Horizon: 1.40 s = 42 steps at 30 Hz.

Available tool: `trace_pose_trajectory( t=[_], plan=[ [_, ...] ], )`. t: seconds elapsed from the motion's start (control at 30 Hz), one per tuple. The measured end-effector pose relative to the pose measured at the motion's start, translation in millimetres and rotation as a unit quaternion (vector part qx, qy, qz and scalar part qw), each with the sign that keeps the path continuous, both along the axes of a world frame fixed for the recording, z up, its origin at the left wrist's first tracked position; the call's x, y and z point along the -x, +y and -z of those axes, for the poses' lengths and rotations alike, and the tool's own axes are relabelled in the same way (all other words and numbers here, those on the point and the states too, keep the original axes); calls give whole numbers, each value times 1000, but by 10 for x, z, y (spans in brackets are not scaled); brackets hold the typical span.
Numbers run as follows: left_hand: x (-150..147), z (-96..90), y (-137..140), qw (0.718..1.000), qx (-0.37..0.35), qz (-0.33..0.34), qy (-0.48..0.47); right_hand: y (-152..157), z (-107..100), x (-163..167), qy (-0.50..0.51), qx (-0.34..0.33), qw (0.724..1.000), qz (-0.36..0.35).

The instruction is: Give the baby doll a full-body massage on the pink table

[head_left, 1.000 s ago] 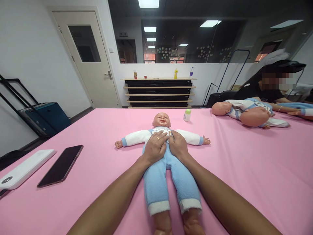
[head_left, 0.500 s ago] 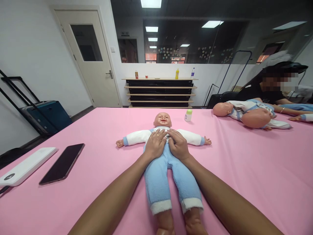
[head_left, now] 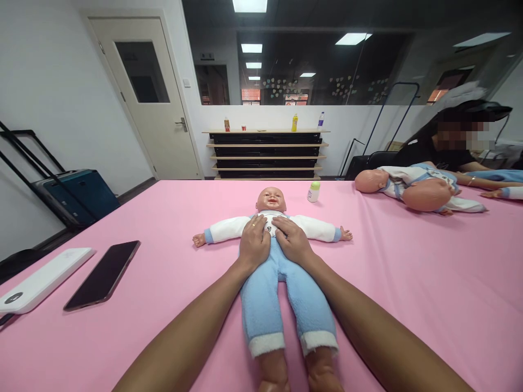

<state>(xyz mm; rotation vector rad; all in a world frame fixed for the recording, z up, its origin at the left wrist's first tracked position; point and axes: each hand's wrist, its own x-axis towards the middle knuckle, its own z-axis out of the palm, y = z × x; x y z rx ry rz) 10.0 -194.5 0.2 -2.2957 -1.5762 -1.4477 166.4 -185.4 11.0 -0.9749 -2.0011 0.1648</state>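
A baby doll [head_left: 265, 305] in a white top and light blue fleece trousers lies on its back, head away from me and arms stretched out sideways. My left hand [head_left: 255, 239] rests flat on the left side of its chest, a ring on one finger. On the other side of the chest lies my right hand [head_left: 292, 239], palm down with fingers extended. Between the hands a strip of the white top with a small dark print shows. Beyond the doll's head stands a small white bottle with a green cap [head_left: 314, 191].
The table has a pink cloth [head_left: 171, 337]. At left lie a dark phone [head_left: 103, 275] and a white power bank [head_left: 44, 280]. Two more dolls [head_left: 429, 193] lie at right, near a seated person [head_left: 453, 147]. Behind are a shelf [head_left: 267, 146] and a blue suitcase [head_left: 77, 196].
My left hand has shifted slightly left and my right fingers have moved a little, so more of the chest print shows between them. The doll stays in place.
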Motion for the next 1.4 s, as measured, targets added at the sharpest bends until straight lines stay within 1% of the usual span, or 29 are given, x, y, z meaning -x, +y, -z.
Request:
trace_pose_trajectory(
  t=[0.13,0.27,0.37,0.5,0.6,0.7,0.8,0.87,1.0,1.13,1.27,1.4],
  plan=[
    [-7,-76,-83,998,-42,45,31,25,25,-13,14,40,997,63],
    [-5,-146,-145,990,-57,110,73,28,39,-21,34,53,991,116],
    [-7,-192,-169,985,-34,138,101,8,40,-23,51,50,987,142],
    [-11,-227,-160,983,18,141,118,-24,50,-24,88,26,982,162],
    [-6,-215,-114,984,46,134,108,-43,50,-18,106,-31,984,141],
    [2,-156,-41,988,69,106,85,-68,29,-13,96,-89,988,76],
    [13,-64,39,992,79,73,61,-101,-5,-15,70,-118,990,13],
    [23,-3,80,994,80,54,41,-120,-25,-19,60,-122,991,-5],
    [37,73,106,998,65,14,-9,-131,-53,-18,31,-121,992,-32],
    [23,57,55,999,38,-13,-30,-101,-56,-1,-8,-83,995,-60],
    [-4,-19,-28,1000,0,-8,-21,-49,-35,5,-9,-42,998,-42],
    [-16,-83,-97,999,-28,19,0,8,2,-11,7,-13,1000,-14]
  ],
)
